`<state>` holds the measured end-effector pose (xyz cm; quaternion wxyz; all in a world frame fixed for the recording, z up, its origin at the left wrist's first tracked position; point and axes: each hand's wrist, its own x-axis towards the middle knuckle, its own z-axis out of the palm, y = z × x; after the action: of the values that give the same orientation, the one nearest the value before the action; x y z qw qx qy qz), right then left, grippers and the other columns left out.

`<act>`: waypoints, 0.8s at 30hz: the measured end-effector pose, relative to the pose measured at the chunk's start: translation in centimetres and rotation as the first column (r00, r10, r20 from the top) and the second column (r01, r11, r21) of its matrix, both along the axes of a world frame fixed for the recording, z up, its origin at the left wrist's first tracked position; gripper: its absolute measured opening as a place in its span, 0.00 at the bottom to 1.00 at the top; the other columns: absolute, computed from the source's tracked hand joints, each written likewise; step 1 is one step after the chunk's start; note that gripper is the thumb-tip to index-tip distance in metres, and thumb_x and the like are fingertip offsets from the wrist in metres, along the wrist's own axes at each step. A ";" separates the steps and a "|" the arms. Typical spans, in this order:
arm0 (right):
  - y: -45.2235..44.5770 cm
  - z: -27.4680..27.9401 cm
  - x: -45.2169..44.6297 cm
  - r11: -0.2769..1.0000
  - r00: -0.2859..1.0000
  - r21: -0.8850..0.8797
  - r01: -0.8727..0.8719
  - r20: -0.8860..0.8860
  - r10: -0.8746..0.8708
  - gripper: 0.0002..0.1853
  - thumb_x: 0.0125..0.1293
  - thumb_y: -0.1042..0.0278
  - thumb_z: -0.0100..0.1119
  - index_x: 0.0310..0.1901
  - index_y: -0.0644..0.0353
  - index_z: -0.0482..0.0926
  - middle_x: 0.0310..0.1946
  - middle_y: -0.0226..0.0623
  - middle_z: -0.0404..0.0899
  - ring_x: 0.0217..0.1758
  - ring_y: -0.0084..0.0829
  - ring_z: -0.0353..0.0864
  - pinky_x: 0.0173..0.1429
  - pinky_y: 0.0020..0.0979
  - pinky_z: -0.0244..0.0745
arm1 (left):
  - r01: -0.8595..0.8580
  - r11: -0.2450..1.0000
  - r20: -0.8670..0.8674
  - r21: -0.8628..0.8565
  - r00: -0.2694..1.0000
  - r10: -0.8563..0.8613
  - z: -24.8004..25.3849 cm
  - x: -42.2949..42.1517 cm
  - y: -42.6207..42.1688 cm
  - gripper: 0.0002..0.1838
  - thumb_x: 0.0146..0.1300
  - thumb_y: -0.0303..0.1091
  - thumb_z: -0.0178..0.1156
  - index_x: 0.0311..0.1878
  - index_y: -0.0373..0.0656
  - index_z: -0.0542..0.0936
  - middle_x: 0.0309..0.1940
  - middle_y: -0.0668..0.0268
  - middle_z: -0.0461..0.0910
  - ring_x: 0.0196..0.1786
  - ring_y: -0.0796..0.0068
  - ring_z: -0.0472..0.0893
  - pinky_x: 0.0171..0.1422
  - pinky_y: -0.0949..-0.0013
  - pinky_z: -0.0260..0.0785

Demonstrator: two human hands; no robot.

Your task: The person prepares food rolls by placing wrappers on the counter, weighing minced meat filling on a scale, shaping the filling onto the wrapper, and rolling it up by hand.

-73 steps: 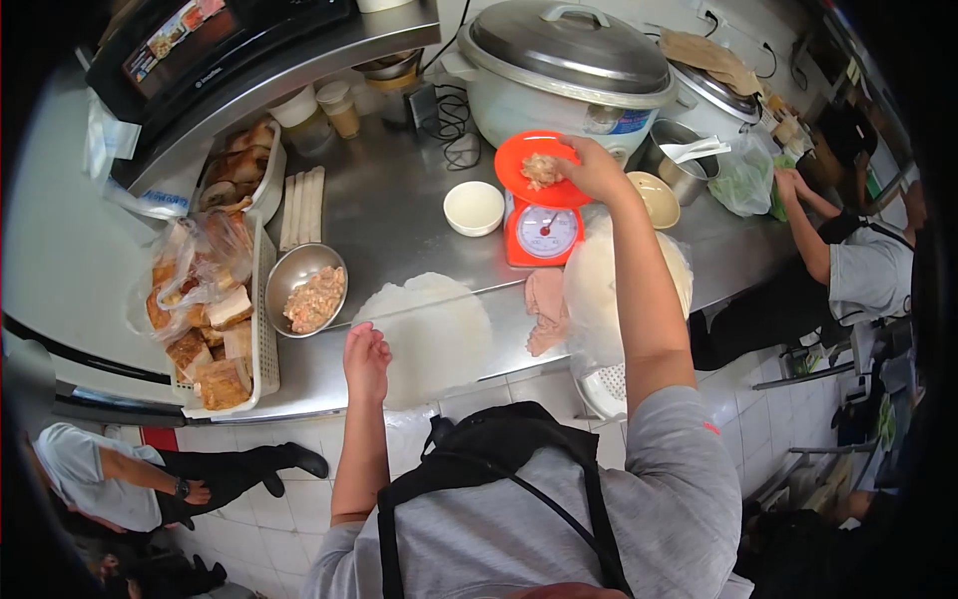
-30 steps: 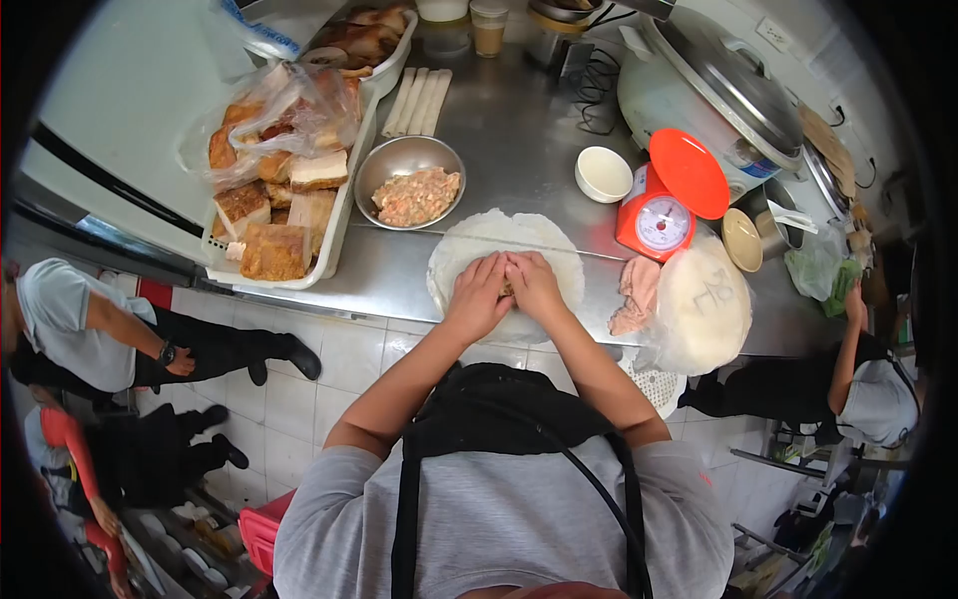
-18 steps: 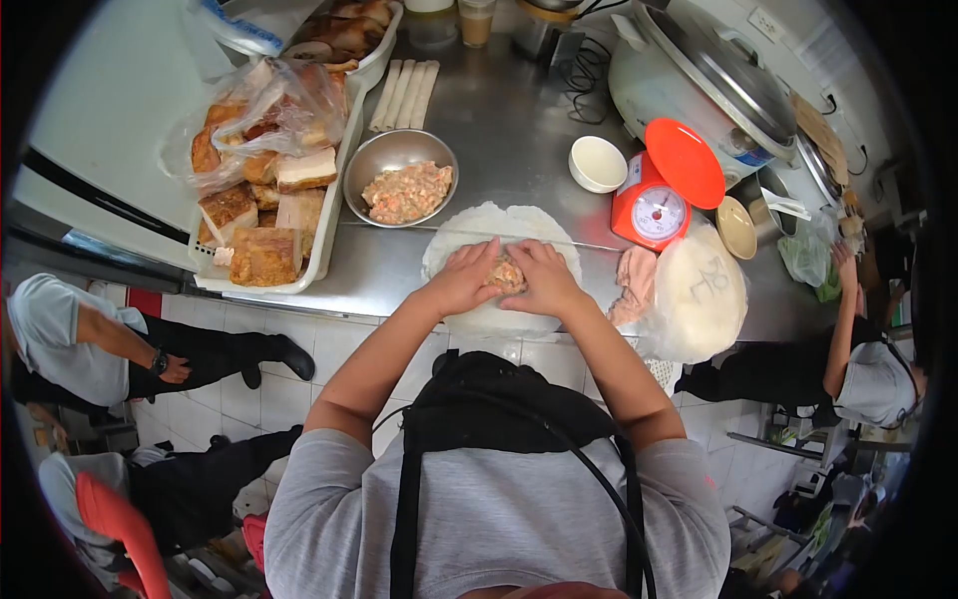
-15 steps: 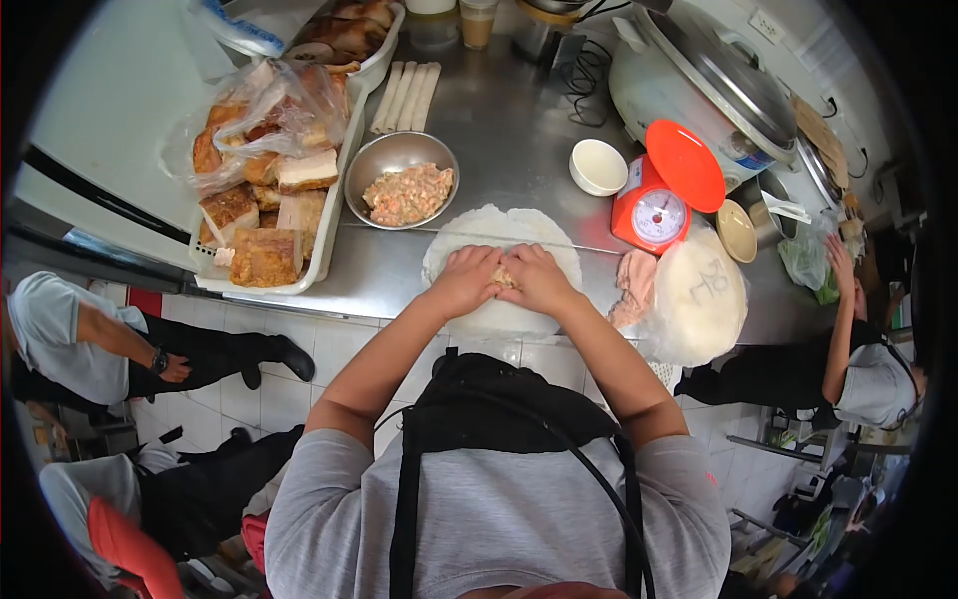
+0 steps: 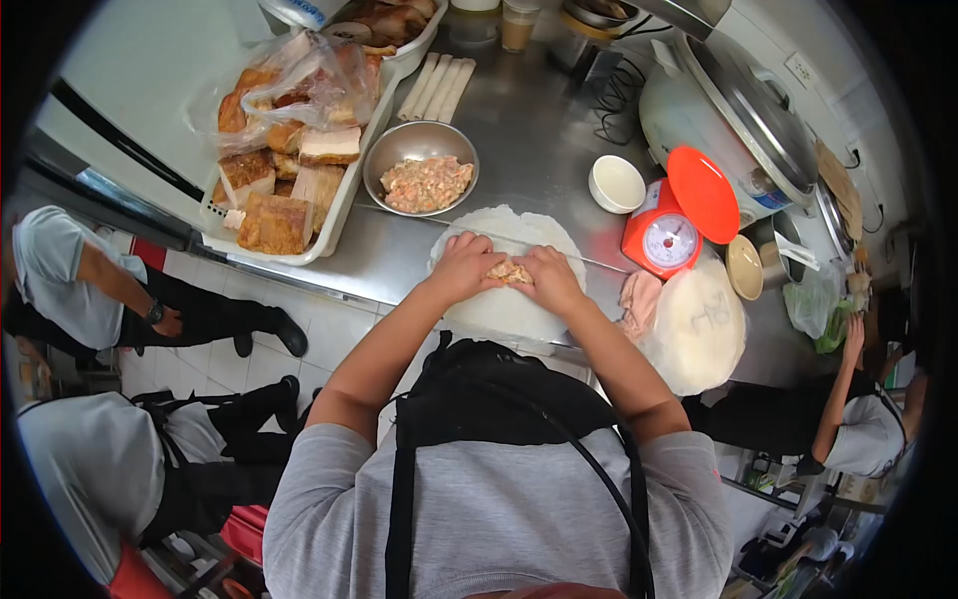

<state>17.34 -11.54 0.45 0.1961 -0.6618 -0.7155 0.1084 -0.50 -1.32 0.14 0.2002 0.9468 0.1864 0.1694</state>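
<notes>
A round white rice-paper sheet (image 5: 496,318) lies at the front edge of the steel counter, with a small log of minced meat filling (image 5: 510,272) on it. My left hand (image 5: 465,268) curls around the left end of the filling, fingers bent and pressed together. At the other end, my right hand (image 5: 551,279) has its fingers closed around the filling in the same way. The fingers hide both ends of the log. Beyond my left hand, a steel bowl (image 5: 371,170) holds more of the pinkish mince with orange bits.
Finished white rolls (image 5: 439,88) lie behind the bowl. A white tray (image 5: 349,215) of roasted pork stands left. Right are a white bowl (image 5: 617,185), red scale (image 5: 667,235), pink cloth (image 5: 639,302) and bagged wrapper stack (image 5: 701,329). Other people stand on both sides.
More of the filling shows between my hands, which sit slightly farther apart. The camera view has shifted, so the counter things appear farther right. The people at left and right have moved somewhat.
</notes>
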 end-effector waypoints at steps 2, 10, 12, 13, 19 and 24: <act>0.1 -0.8 0.3 1.000 1.000 0.006 0.003 0.004 -0.003 0.24 0.41 0.56 0.69 0.43 0.53 0.78 0.38 0.32 0.72 0.48 0.36 0.68 0.51 0.37 0.62 | -0.015 1.000 -0.015 0.008 1.000 0.015 -0.7 0.1 0.3 0.31 0.40 0.44 0.68 0.53 0.52 0.75 0.40 0.68 0.70 0.49 0.64 0.65 0.55 0.61 0.53; 0.2 2.4 -1.5 0.940 0.984 0.334 -0.064 -0.138 0.116 0.13 0.45 0.59 0.66 0.33 0.51 0.79 0.33 0.29 0.72 0.42 0.34 0.69 0.46 0.35 0.61 | -0.056 0.990 0.115 -0.126 0.991 0.071 0.5 -0.7 -0.3 0.21 0.46 0.42 0.64 0.47 0.54 0.79 0.43 0.73 0.74 0.51 0.67 0.65 0.55 0.61 0.52; 0.7 -0.3 -1.7 0.957 0.989 0.285 -0.057 -0.115 0.093 0.14 0.45 0.59 0.66 0.35 0.50 0.78 0.34 0.29 0.72 0.43 0.34 0.68 0.47 0.36 0.60 | -0.081 0.992 0.109 -0.094 0.990 0.091 -1.3 -0.6 -0.5 0.24 0.46 0.42 0.64 0.51 0.55 0.77 0.43 0.72 0.74 0.51 0.66 0.65 0.55 0.60 0.52; 1.0 -0.9 -2.0 0.963 0.991 0.264 -0.052 -0.103 0.082 0.14 0.45 0.59 0.65 0.36 0.50 0.78 0.34 0.29 0.72 0.44 0.35 0.68 0.47 0.36 0.60 | -0.093 0.993 0.107 -0.074 0.989 0.101 -1.4 -0.6 -0.5 0.25 0.46 0.42 0.64 0.52 0.55 0.76 0.42 0.72 0.74 0.51 0.66 0.65 0.55 0.60 0.52; 0.4 0.7 -3.2 0.949 0.988 0.281 0.143 -0.096 -0.120 0.12 0.45 0.61 0.65 0.33 0.52 0.78 0.34 0.29 0.72 0.44 0.34 0.68 0.47 0.36 0.60 | -0.189 0.982 0.054 -0.008 0.980 0.189 -0.5 -0.9 -0.8 0.18 0.48 0.38 0.63 0.46 0.55 0.79 0.44 0.69 0.72 0.51 0.65 0.65 0.56 0.60 0.52; 0.9 -0.3 -3.1 0.994 0.996 0.070 0.084 0.019 -0.086 0.18 0.44 0.58 0.66 0.38 0.53 0.78 0.39 0.33 0.71 0.47 0.36 0.67 0.50 0.39 0.60 | -0.142 0.988 -0.019 -0.053 0.990 0.141 -0.1 -0.5 -0.5 0.23 0.46 0.38 0.64 0.50 0.55 0.77 0.41 0.67 0.70 0.50 0.64 0.65 0.55 0.61 0.52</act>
<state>14.21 -10.60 0.16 0.2155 -0.6855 -0.6921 0.0679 -0.99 -1.82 0.06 0.2117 0.9267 0.2591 0.1709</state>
